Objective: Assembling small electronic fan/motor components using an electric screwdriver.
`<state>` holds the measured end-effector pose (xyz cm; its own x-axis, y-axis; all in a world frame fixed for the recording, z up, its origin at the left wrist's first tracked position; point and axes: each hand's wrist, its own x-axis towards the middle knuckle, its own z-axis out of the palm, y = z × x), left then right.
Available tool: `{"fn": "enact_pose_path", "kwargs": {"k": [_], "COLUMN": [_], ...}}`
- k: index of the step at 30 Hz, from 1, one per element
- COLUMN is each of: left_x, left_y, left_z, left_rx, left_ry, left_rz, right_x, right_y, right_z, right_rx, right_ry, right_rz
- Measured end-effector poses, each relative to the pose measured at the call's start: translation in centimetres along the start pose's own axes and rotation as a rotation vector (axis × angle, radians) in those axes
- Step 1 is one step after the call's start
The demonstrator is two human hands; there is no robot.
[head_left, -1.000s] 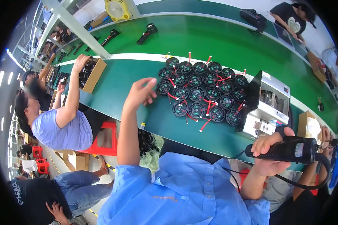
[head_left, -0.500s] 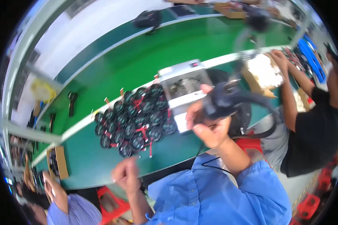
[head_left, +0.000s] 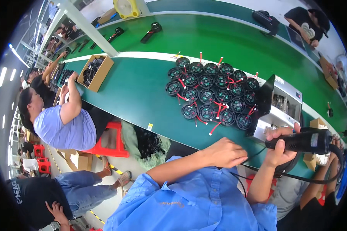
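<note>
My right hand [head_left: 279, 148] is wrapped round a black cylindrical tool [head_left: 306, 141], held level over the bench's near edge. From the tool's far right end a thick black cable [head_left: 327, 179] loops down and back. My left hand [head_left: 225, 153] is closed, fingers curled down, just left of the right hand; whatever is in it is hidden. A thin black cord [head_left: 255, 154] runs between the tool and the left fingertips; I cannot tell if they grip it. Beyond my hands lie rows of round black parts [head_left: 207, 96] with green circuit boards and red leads.
A grey metal box with an open top [head_left: 285, 94] stands right of the round parts. A cardboard box of black parts [head_left: 94, 72] sits at left on the green bench [head_left: 138, 90]. A person in lilac [head_left: 67, 125] works at left, near a red stool [head_left: 117, 140].
The view has swung left, so the bench and the co-worker at left show more fully. My left hand has come across toward my right hand, which still holds the black tool.
</note>
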<state>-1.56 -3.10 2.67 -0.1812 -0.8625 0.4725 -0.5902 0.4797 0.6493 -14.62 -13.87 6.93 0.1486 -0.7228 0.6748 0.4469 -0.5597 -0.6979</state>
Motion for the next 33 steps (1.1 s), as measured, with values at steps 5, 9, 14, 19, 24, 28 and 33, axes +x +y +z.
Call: {"fn": "enact_pose_path", "kwargs": {"k": [5, 9, 14, 19, 24, 28, 33], "left_x": [-0.35, 0.27, 0.25, 0.2, 0.05, -0.15, -0.01], "left_y": [-0.61, -0.23, -0.59, -0.65, -0.66, -0.55, -0.64], "left_z": [0.59, 0.27, 0.29, 0.34, 0.37, 0.21, 0.32], "left_rx": [-0.002, -0.093, -0.176, -0.203, -0.197, -0.202, -0.217], "left_ry": [0.038, 0.045, 0.067, 0.065, 0.069, 0.079, 0.09], "left_rz": [-0.037, -0.144, -0.2, -0.23, -0.216, -0.205, -0.194], "right_x": [-0.19, 0.04, -0.22, -0.26, -0.25, -0.3, -0.55], "right_y": [0.34, 0.28, 0.78, 0.8, 0.72, 0.45, 0.76], "right_z": [-0.43, -0.45, -0.34, -0.57, -0.49, -0.19, -0.77], "right_rx": [0.004, -0.053, -0.103, -0.136, -0.136, -0.175, -0.141], "right_ry": [0.009, 0.026, 0.03, 0.019, 0.014, 0.02, 0.021], "right_rz": [-0.023, 0.023, -0.012, -0.045, -0.054, -0.056, -0.053]}}
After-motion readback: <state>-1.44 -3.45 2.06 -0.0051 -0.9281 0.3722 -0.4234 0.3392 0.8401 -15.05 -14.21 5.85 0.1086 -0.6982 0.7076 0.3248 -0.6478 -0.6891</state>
